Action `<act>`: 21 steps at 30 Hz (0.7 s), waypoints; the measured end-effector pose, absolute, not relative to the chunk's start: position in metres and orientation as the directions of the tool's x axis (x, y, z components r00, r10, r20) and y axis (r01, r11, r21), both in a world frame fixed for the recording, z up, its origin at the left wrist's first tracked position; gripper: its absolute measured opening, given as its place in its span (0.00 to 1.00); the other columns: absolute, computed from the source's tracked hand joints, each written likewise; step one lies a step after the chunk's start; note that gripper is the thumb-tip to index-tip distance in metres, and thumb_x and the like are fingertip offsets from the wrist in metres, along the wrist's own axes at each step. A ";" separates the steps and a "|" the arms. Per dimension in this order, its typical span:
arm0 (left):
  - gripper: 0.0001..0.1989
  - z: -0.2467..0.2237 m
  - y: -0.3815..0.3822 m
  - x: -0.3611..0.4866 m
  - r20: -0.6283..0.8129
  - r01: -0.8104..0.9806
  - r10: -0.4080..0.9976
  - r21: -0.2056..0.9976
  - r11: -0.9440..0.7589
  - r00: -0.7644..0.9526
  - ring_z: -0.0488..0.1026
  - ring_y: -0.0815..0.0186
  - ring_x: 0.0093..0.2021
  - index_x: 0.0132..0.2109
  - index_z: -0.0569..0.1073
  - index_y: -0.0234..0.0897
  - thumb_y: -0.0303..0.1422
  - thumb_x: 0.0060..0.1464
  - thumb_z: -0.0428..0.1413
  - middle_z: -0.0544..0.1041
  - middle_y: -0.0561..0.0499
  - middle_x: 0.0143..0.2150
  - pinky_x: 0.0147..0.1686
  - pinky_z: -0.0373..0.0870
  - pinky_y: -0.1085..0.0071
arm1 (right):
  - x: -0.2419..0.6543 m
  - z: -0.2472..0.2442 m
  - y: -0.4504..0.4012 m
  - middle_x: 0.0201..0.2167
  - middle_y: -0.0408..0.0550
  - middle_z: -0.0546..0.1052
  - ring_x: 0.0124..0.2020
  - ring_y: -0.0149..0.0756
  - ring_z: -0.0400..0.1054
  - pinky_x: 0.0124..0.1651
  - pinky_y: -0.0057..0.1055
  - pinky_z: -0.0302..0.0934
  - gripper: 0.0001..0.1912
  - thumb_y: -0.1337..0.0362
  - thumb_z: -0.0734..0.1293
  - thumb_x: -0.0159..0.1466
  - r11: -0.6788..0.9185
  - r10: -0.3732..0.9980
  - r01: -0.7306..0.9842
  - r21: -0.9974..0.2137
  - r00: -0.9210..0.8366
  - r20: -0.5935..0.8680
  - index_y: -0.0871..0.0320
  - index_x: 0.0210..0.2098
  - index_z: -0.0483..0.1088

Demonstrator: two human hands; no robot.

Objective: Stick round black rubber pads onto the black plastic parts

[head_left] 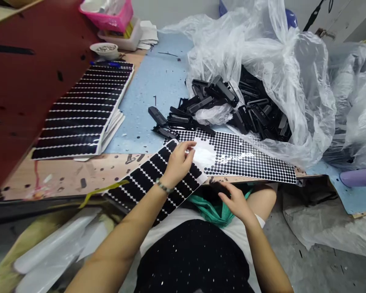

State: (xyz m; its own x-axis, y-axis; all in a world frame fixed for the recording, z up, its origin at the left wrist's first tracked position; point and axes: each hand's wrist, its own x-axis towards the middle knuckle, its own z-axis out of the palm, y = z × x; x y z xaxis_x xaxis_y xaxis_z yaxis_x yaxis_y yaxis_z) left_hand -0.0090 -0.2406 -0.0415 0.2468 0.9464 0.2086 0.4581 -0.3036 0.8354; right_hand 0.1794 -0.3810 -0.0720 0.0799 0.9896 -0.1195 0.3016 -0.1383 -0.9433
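My left hand (178, 162) is over a sheet of black stickers (149, 175) that slants across the table edge. Its thumb and fingertips come together, and whatever they hold is too small to make out. Lower and to the right, my right hand (237, 202) has thumb and fingers apart above a green bag (213, 211) on my lap, close to a dark area I cannot make out. A sheet of black dots (250, 158), partly bare white, lies beyond my hands. Behind it sits a pile of black plastic parts (186, 116).
Large clear plastic bags (311, 101) with more black parts stand at the right. At the left lie stacked black sticker sheets (82, 110) beside a red panel (33, 81). A white bowl (106, 51) and pink basket (112, 18) are farther back. A purple cylinder (360, 177) lies far right.
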 end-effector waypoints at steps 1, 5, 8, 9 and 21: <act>0.15 -0.045 -0.222 -0.002 0.244 0.502 0.914 0.775 -0.385 0.323 0.72 0.57 0.51 0.50 0.72 0.35 0.28 0.59 0.47 0.76 0.41 0.50 0.51 0.71 0.56 | 0.182 -0.074 -0.385 0.44 0.49 0.77 0.43 0.42 0.73 0.52 0.43 0.66 0.14 0.62 0.68 0.57 -0.129 0.991 0.374 -0.918 0.074 -0.109 0.52 0.43 0.73; 0.25 -0.057 -0.155 0.040 0.212 0.672 0.838 0.515 -0.533 0.503 0.64 0.54 0.61 0.52 0.73 0.36 0.16 0.53 0.42 0.73 0.39 0.57 0.58 0.62 0.50 | 0.182 -0.074 -0.382 0.40 0.50 0.76 0.37 0.38 0.72 0.44 0.38 0.69 0.12 0.63 0.63 0.61 -0.093 0.986 0.458 -0.884 0.164 -0.019 0.53 0.44 0.73; 0.19 -0.060 -0.128 0.058 0.160 0.716 0.859 0.490 -0.497 0.487 0.64 0.47 0.60 0.45 0.77 0.35 0.19 0.53 0.46 0.73 0.35 0.55 0.56 0.62 0.45 | 0.180 -0.072 -0.361 0.35 0.48 0.75 0.35 0.38 0.71 0.42 0.36 0.68 0.10 0.65 0.61 0.63 -0.089 0.972 0.504 -0.859 0.233 0.036 0.54 0.41 0.73; 0.15 -0.058 -0.123 0.059 0.164 0.711 0.859 0.497 -0.497 0.485 0.63 0.45 0.61 0.42 0.77 0.34 0.20 0.53 0.49 0.72 0.34 0.55 0.56 0.60 0.44 | 0.179 -0.072 -0.352 0.34 0.48 0.75 0.35 0.38 0.71 0.42 0.36 0.68 0.10 0.66 0.60 0.63 -0.095 0.971 0.528 -0.844 0.235 0.038 0.54 0.40 0.73; 0.14 -0.016 -0.250 -0.035 -0.118 -0.461 0.969 0.863 0.208 0.216 0.77 0.59 0.38 0.45 0.71 0.39 0.34 0.50 0.60 0.76 0.48 0.39 0.43 0.76 0.58 | 0.140 -0.071 -0.288 0.36 0.50 0.72 0.39 0.41 0.67 0.44 0.37 0.63 0.05 0.71 0.63 0.62 -0.033 0.982 0.887 -0.461 -0.057 -0.181 0.56 0.33 0.68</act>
